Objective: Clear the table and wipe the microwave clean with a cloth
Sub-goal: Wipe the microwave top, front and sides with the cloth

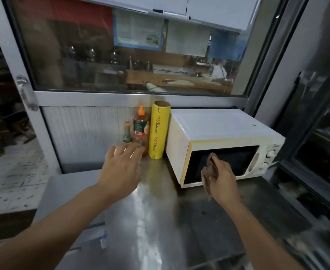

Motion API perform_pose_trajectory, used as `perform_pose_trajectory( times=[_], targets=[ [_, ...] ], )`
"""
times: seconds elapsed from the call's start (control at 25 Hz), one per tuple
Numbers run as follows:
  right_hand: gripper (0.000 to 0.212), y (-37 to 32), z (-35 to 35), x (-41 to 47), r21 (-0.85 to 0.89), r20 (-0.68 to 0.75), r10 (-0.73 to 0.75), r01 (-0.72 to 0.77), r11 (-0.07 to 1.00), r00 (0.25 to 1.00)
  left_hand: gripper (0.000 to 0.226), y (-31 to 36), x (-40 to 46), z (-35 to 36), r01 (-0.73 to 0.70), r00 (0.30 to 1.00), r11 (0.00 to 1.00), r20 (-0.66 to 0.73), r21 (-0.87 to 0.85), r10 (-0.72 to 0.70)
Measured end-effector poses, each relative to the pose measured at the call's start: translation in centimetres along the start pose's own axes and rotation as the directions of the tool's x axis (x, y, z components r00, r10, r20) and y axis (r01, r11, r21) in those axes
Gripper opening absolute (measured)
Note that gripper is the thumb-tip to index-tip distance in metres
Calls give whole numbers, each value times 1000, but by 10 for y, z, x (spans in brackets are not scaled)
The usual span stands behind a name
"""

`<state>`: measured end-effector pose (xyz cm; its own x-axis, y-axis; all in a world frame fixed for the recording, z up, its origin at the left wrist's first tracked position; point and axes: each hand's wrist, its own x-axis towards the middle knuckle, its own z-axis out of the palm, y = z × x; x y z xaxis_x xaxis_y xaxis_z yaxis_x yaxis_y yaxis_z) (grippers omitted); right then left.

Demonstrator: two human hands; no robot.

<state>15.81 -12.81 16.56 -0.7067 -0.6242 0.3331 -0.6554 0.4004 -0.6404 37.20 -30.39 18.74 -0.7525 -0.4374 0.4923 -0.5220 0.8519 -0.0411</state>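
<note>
The boxy microwave [214, 131] is white, its door edged in yellowed cream around a black window. At its nine o'clock stands a yellow roll of cling film [158, 131] with red lettering — then a sauce bottle [140, 127], orange-capped, red-labelled. The crumpled cloth [209, 172] is brown — the steel tabletop [160, 221] silvery grey.

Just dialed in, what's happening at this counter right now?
A person stands at a steel table. Their right hand grips a brown cloth in front of the white microwave door. Their open left hand reaches toward the sauce bottle, small bottle and yellow wrap roll, all upright beside the microwave.
</note>
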Motion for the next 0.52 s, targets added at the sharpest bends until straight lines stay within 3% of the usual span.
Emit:
perform_pose_trajectory(
  times=[0.32,0.52],
  targets=[
    [59,-49,54,5,-94,-14,42,-44,995,999,61,-64,-2,5,-122,991,984,33,-129,127],
    [56,-106,117,8,-190,-182,152,-187,964,971,70,-161,8,30,-328,940,923,26,-204,340]
  ],
)
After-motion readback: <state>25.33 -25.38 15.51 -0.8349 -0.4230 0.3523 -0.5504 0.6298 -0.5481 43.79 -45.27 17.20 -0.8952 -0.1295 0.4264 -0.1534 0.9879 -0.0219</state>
